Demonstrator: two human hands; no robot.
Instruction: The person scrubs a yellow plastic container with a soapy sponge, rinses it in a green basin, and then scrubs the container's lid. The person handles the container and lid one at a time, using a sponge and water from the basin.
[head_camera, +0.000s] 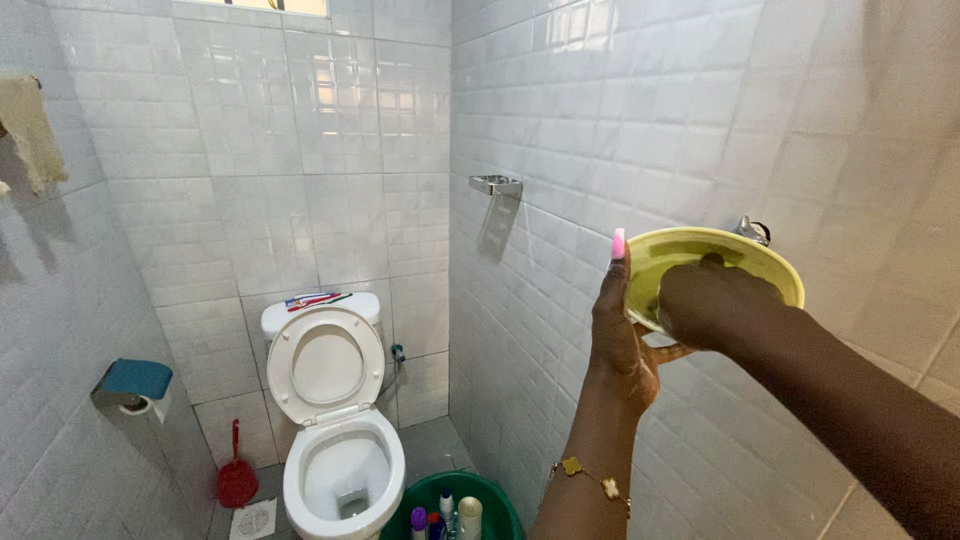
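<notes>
White-tiled bathroom, left hand (622, 335) holding yellow bowl (745, 252), right hand (705, 305) inside

Yellow-green bowl (714, 262), white toilet (337, 420), red brush (237, 478), green bucket (455, 503)

R hand (712, 300) fingers hidden inside yellow bowl (760, 262); green bucket (500, 505) cut off, contents prob. bottles.

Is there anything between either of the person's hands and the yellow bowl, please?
Nothing visible does. The left hand already grips the yellow bowl at its rim from below, thumb up along the edge, and the right hand reaches straight into the bowl's hollow. Whether that hand holds anything inside cannot be seen.
</notes>
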